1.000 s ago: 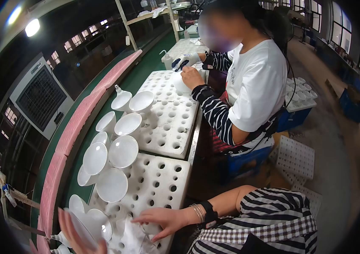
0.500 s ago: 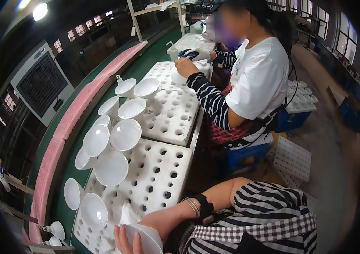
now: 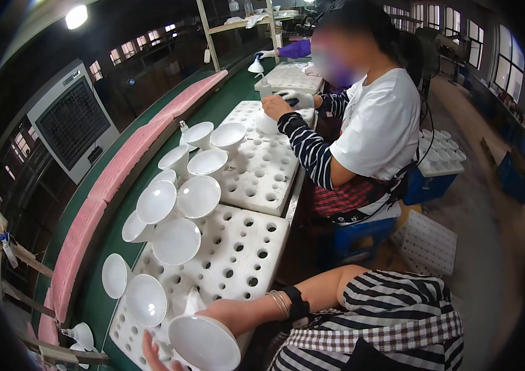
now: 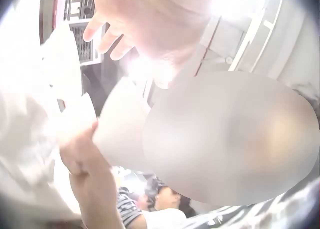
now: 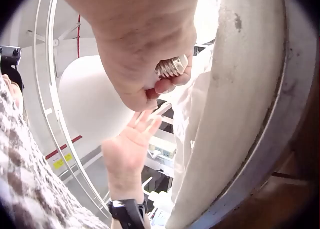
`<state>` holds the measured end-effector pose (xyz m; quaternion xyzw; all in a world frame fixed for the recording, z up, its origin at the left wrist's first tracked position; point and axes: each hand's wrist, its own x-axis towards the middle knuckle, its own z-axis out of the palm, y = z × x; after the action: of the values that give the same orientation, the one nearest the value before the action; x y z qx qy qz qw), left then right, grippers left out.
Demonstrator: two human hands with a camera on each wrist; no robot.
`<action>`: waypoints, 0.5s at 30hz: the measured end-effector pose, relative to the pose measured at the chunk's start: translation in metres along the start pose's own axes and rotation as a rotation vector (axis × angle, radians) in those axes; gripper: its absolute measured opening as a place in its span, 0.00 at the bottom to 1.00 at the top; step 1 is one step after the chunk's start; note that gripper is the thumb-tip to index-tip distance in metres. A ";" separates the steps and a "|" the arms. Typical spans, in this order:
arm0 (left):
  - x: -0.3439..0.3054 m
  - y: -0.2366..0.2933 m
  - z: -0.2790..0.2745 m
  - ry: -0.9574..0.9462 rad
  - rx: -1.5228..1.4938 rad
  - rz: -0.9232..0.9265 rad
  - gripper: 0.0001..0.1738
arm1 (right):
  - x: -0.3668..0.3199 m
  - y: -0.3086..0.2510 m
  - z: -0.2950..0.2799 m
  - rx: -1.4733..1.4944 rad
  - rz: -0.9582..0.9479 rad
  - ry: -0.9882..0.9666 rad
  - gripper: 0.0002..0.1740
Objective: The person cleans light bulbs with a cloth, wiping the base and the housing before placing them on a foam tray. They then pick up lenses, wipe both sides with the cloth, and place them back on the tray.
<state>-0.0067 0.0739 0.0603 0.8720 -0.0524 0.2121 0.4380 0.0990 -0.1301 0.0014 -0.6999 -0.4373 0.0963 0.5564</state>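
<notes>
My right hand (image 3: 230, 315) grips a white reflector bulb (image 3: 204, 344) round its neck, and its wide ribbed face is turned up toward me. In the right wrist view the metal screw base (image 5: 171, 67) sticks out from the curled fingers. My left hand (image 3: 155, 355) is left of this bulb, its fingers loosely extended and holding nothing; the left wrist view also shows that hand (image 4: 155, 24) apart from the bulb. Behind the right hand, a white cloth (image 3: 193, 302) lies on the holed foam tray (image 3: 216, 260).
Several more reflector bulbs (image 3: 176, 241) stand face up along the tray's left side. A green belt (image 3: 98, 303) with a pink foam edge (image 3: 77, 260) runs at the left. Further along, a seated person (image 3: 373, 117) works on a bulb over another holed tray (image 3: 262, 173).
My right hand has gone from the cloth to gripping the bulb. The left hand came in with the bulb, touched it, then moved off to the left.
</notes>
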 end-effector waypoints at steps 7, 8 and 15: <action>-0.006 -0.066 -0.035 -0.214 0.736 -0.227 0.32 | -0.002 0.007 -0.016 0.115 0.027 0.131 0.27; -0.007 -0.071 -0.031 -0.264 0.776 -0.172 0.31 | -0.001 0.013 -0.013 0.045 0.045 0.107 0.26; -0.004 -0.078 -0.027 -0.308 0.853 -0.112 0.25 | 0.002 0.021 -0.011 0.075 0.089 0.080 0.27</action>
<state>0.0031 0.1425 0.0148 0.9973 0.0225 0.0583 0.0377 0.1174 -0.1357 -0.0116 -0.7005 -0.3794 0.1094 0.5944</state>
